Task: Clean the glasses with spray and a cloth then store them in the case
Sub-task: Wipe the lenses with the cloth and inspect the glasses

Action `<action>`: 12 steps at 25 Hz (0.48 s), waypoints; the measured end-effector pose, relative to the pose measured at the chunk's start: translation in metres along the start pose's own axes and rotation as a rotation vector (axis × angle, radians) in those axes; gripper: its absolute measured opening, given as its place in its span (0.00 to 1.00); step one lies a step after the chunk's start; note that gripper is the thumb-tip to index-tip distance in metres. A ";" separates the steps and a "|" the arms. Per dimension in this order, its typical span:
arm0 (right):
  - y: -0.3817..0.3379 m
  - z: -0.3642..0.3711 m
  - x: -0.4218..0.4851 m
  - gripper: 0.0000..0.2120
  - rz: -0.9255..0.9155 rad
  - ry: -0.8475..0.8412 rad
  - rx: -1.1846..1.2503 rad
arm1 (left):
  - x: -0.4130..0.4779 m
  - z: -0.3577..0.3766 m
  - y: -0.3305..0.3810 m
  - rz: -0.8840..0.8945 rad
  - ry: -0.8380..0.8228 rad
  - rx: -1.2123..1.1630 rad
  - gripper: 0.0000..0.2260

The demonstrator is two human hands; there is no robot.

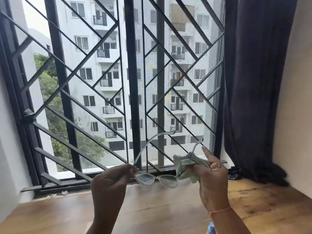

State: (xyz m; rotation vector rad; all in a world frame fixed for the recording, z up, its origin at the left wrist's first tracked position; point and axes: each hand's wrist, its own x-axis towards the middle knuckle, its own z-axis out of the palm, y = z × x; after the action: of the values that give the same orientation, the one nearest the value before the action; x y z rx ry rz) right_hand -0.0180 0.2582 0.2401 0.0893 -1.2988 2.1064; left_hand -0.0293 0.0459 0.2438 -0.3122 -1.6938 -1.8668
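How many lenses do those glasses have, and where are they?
2: the left lens sits beside the left hand; the right lens beside the green cloth.

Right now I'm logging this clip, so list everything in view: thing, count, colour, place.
glasses: one, clear frame, held up before the window
cloth: one, pale green, around the glasses' right end
window grille: one, black, behind
curtain: one, dark, right of the window
table: one, brown wood, below
bottle: one, bluish, bottom edge, mostly hidden
wrist thread: one, orange, right wrist
hands: left hand pinching the glasses' left hinge; right hand holding the cloth
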 end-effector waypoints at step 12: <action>-0.009 0.002 0.014 0.41 -0.270 0.051 -0.149 | 0.000 -0.002 -0.003 -0.029 -0.003 0.117 0.06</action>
State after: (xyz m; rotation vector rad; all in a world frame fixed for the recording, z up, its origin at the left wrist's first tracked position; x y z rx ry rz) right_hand -0.0248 0.2658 0.2532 0.1383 -1.3291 1.7695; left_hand -0.0306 0.0438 0.2410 -0.2447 -1.8099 -1.7802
